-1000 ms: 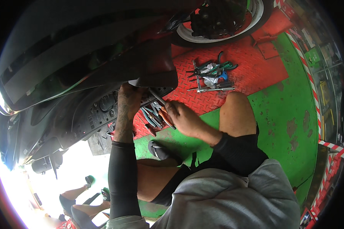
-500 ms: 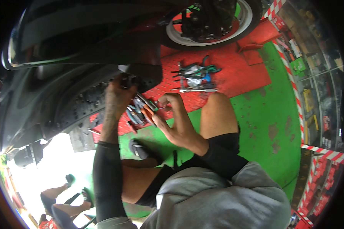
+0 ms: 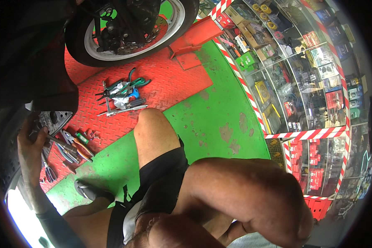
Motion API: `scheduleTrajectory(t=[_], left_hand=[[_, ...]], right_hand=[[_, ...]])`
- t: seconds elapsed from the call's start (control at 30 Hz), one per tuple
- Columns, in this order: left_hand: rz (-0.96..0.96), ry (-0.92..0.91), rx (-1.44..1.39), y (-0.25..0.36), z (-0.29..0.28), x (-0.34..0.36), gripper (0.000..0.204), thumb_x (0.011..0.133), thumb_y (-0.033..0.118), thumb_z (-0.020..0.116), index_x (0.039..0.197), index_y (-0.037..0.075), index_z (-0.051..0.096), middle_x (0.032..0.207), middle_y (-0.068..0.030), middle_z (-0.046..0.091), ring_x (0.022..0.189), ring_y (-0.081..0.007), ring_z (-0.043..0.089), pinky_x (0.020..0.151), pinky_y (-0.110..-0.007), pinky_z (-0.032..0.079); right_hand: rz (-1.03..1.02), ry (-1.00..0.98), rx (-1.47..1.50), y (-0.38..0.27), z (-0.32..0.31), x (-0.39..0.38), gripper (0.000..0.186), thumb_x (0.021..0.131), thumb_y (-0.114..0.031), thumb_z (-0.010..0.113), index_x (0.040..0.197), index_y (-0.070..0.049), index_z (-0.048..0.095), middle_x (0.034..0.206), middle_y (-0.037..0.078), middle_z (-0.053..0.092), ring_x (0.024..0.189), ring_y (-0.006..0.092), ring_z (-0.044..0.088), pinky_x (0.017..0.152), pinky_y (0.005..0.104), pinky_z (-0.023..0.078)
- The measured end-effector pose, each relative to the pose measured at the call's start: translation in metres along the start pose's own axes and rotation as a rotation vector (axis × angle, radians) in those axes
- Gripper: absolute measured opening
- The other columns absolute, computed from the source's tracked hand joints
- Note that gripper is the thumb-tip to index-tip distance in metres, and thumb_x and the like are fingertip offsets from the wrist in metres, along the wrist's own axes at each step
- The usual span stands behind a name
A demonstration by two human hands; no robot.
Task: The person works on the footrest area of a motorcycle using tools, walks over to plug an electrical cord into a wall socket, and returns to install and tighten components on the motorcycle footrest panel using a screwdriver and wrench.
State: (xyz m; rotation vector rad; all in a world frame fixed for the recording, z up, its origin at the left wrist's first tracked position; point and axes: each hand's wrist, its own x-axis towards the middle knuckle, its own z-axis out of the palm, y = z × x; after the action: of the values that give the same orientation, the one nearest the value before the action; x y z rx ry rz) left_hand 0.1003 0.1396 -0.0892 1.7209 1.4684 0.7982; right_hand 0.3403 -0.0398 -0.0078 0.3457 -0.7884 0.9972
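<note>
One grey rod-like tool (image 3: 63, 144) sits pinched in our left hand (image 3: 31, 144) beside the perforated black panel (image 3: 60, 118), work looking unfinished; our right hand (image 3: 239, 192) is close-up, grip unreadable.

Left forearm at 8 o'clock: dark, close-fitting sleeve (image 3: 60, 225), plain, cuff ending below the wrist. Left hand (image 3: 29, 151) at 9 bare. Black shorts (image 3: 163, 163) at 7, hem at the bare, rounded knee (image 3: 156, 129); thin black strap ends (image 3: 126, 193) beside them. Light grey cloth (image 3: 131, 221), also 7. Dark shoe (image 3: 94, 191) at 8, small pale mark on it.
</note>
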Motion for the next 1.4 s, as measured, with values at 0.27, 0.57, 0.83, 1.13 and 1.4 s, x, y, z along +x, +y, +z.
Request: scheduleTrajectory(t=[0.27,0.57,0.83,1.13,1.4], left_hand=[[-0.002,-0.034,0.011,-0.001,-0.004,-0.008,0.053,0.091,0.012,0.067,0.140,0.001,0.052,0.110,-0.0088,0.062,0.077,-0.0097,0.058,0.065,-0.024,0.048],[0.016,-0.038,-0.013,0.008,-0.003,-0.008,0.052,0.090,0.012,0.066,0.139,0.001,0.053,0.099,-0.0082,0.065,0.077,-0.0107,0.060,0.065,-0.025,0.048],[-0.140,-0.507,0.313,0.045,-0.016,-0.026,0.047,0.080,0.007,0.066,0.127,0.006,0.063,0.075,-0.0087,0.064,0.063,-0.0125,0.060,0.063,-0.029,0.049],[-0.113,0.020,0.259,0.022,-0.101,-0.039,0.050,0.094,0.014,0.062,0.142,0.006,0.052,0.133,-0.0143,0.061,0.102,-0.0174,0.063,0.082,-0.028,0.053],[0.229,0.715,0.028,-0.013,-0.166,-0.039,0.044,0.090,0.012,0.074,0.131,0.006,0.058,0.110,-0.0066,0.067,0.088,-0.0135,0.067,0.073,-0.026,0.055]], right_hand=[[-0.013,-0.029,-0.130,-0.021,-0.002,0.001,0.052,0.092,-0.038,0.064,0.130,-0.011,0.041,0.124,0.015,0.043,0.107,0.0273,0.051,0.077,0.0406,0.055],[-0.013,-0.011,-0.205,-0.027,-0.011,-0.003,0.045,0.093,-0.032,0.064,0.126,-0.009,0.046,0.118,0.014,0.048,0.102,0.0250,0.053,0.077,0.0379,0.053],[0.079,0.030,-0.154,0.003,-0.022,-0.002,0.038,0.093,-0.026,0.065,0.123,-0.007,0.049,0.113,0.013,0.053,0.097,0.0230,0.056,0.077,0.0356,0.052],[0.187,0.092,-0.153,0.065,-0.024,-0.001,0.031,0.094,-0.021,0.065,0.119,-0.005,0.053,0.107,0.012,0.058,0.092,0.0206,0.058,0.077,0.0329,0.051],[0.740,-0.135,-0.637,0.199,-0.082,-0.011,0.030,0.097,-0.012,0.061,0.125,-0.003,0.053,0.110,0.009,0.063,0.093,0.0147,0.060,0.077,0.0293,0.049]])
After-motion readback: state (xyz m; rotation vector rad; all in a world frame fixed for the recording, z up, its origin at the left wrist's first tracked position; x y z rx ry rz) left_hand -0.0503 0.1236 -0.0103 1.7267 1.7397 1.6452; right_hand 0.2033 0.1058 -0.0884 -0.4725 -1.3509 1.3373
